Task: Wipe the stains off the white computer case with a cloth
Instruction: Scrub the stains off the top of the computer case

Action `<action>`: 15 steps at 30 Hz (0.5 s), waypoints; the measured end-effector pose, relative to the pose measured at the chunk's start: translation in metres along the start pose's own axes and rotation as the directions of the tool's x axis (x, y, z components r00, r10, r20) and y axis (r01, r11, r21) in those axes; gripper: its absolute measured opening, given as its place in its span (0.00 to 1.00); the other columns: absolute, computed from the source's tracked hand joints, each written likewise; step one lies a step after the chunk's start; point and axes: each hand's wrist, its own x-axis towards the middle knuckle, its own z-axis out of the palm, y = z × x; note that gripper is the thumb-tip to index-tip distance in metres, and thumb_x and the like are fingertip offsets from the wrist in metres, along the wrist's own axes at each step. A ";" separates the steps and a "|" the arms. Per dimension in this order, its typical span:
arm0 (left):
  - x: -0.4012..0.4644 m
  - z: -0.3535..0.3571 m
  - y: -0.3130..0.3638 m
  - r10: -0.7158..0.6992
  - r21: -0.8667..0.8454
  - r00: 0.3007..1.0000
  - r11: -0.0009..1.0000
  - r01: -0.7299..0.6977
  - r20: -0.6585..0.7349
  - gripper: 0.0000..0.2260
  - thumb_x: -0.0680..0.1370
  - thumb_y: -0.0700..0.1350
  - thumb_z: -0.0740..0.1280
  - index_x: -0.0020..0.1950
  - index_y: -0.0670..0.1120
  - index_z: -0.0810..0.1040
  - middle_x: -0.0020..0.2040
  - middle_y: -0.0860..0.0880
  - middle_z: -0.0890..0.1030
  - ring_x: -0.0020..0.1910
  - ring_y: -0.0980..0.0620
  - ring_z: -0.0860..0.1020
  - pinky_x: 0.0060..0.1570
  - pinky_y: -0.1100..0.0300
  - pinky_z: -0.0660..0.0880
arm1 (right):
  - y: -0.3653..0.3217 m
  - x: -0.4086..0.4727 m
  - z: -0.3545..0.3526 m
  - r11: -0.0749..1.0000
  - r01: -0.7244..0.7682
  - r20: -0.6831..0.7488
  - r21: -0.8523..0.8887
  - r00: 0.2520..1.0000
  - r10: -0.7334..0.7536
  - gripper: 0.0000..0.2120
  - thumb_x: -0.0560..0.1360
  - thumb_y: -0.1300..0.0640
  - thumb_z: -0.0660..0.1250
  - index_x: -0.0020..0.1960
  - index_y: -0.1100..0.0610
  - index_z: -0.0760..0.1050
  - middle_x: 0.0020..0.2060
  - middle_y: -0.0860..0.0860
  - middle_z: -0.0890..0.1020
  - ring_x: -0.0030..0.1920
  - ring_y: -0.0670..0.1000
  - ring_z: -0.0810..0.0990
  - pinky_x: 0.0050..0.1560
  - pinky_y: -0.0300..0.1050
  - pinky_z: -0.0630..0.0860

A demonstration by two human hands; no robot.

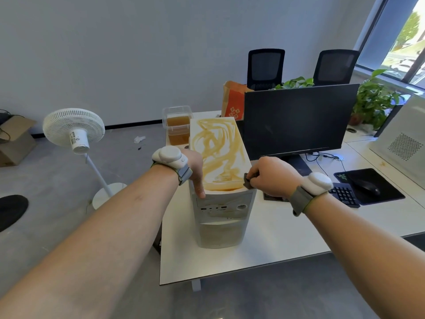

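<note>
White computer case (220, 203) stands upright on the counter (276, 249), stained top running lengthwise away from the hands; right hand (268, 177) pinches dark cloth (247, 181) at its near right corner, left hand (195, 171) braces near left edge, fingers straight.

A white computer case (220, 203) stands upright on a white bench (264, 256), its top smeared with brown stains (218, 148). The left hand (195, 171) rests on its front-left top corner. The right hand (269, 176) pinches a dark cloth (248, 181) at the front-right corner.
</note>
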 end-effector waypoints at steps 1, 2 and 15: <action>0.001 -0.001 0.001 -0.002 0.013 1.000 1.000 0.002 0.010 0.30 0.64 0.67 0.79 0.41 0.41 0.76 0.42 0.47 0.76 0.38 0.48 0.74 0.41 0.56 0.71 | -0.001 0.003 -0.002 1.000 0.009 -0.027 0.006 1.000 -0.008 0.10 0.76 0.51 0.66 0.49 0.47 0.87 0.43 0.47 0.81 0.41 0.50 0.81 0.44 0.51 0.84; 0.001 -0.001 0.002 -0.006 0.023 1.000 1.000 0.006 0.015 0.30 0.65 0.67 0.79 0.44 0.41 0.78 0.43 0.47 0.77 0.39 0.48 0.74 0.42 0.56 0.71 | -0.002 0.007 0.000 1.000 0.015 -0.082 0.008 0.996 -0.014 0.11 0.78 0.50 0.64 0.51 0.47 0.86 0.45 0.47 0.79 0.40 0.51 0.80 0.44 0.51 0.84; 0.004 -0.001 0.005 -0.007 0.065 1.000 0.998 0.005 0.028 0.32 0.65 0.67 0.78 0.48 0.40 0.78 0.44 0.46 0.77 0.42 0.46 0.76 0.44 0.54 0.73 | -0.006 -0.006 0.001 0.985 0.160 0.040 -0.060 0.987 -0.157 0.12 0.79 0.49 0.66 0.58 0.44 0.85 0.47 0.43 0.77 0.45 0.47 0.78 0.48 0.45 0.80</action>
